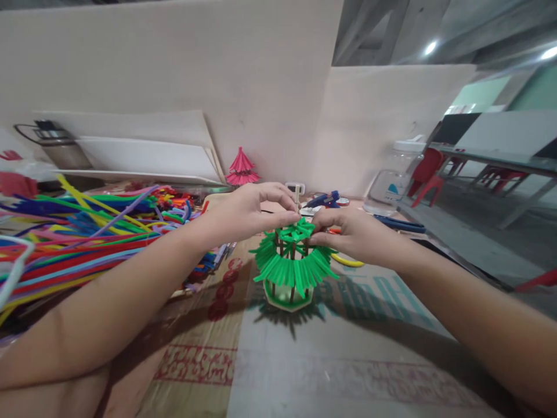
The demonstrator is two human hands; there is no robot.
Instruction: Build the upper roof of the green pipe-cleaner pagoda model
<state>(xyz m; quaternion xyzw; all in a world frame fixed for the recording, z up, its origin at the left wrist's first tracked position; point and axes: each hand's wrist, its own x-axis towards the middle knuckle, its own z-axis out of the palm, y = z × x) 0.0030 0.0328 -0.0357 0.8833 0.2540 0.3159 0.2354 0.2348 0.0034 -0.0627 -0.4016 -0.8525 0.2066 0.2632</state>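
Note:
A green model pavilion (296, 270) made of pipe cleaners stands upright on the table, with thin brown posts and an eight-sided-looking base. Its lower roof fans outward, and a smaller green tier tops it. From that top rises a short pale stick (297, 196). My left hand (265, 206) is closed, thumb and fingers pinched around the stick just above the top tier. On the other side, my right hand (337, 232) is closed at the edge of the upper green tier, thumb and forefinger pressed together there. Its fingertips are partly hidden.
Bundles of coloured pipe cleaners (100, 232) cover the left side. Behind the pavilion are a pink pipe-cleaner tower (242, 168) and a blue glue gun (324, 200). A clear bottle (394, 177) and dark blue-handled pliers (399, 224) lie to the right.

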